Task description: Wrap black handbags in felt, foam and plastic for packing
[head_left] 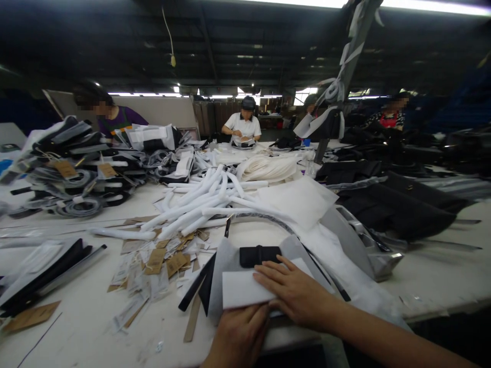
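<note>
A handbag [228, 255] partly covered by grey-white wrap lies in front of me, with a black flap tab [249, 256] showing and its handle [264, 219] arching away behind. Across its lower front is a white foam sheet [241, 290]. My right hand [293, 291] rests flat over the sheet's right part, fingers stretched and fingertips near the black tab. At the sheet's lower edge, my left hand [241, 329] is closed with curled fingers. Its fingertips are partly hidden.
Paper tags [155, 260] and white foam tubes [207, 199] are heaped beyond the bag. Wrapped straps [82, 176] pile up at left; black bags [395, 204] lie at right. Across the table [92, 327], a person in white [241, 125] handles something; others sit farther off.
</note>
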`<act>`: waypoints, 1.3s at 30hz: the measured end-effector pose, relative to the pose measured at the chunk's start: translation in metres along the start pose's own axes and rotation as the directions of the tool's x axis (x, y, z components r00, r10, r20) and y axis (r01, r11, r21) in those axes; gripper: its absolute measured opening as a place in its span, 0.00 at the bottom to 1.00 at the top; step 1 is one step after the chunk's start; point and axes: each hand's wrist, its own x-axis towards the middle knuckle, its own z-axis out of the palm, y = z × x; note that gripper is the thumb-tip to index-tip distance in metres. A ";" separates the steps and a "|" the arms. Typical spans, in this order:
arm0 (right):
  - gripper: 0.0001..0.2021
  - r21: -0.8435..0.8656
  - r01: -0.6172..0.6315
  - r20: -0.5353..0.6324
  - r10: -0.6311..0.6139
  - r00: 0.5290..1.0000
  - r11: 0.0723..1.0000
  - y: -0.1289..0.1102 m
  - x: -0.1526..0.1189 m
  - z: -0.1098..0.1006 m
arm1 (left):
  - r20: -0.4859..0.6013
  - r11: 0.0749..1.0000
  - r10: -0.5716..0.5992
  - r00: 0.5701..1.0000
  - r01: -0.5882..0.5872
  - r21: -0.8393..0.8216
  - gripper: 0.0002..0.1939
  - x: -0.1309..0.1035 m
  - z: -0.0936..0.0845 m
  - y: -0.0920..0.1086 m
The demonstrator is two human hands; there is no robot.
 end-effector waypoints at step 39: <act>0.14 -0.198 -0.531 -0.251 0.481 0.840 0.824 0.150 0.168 -0.070 | -0.053 0.910 0.158 0.986 -0.125 0.394 0.28 0.011 0.033 -0.023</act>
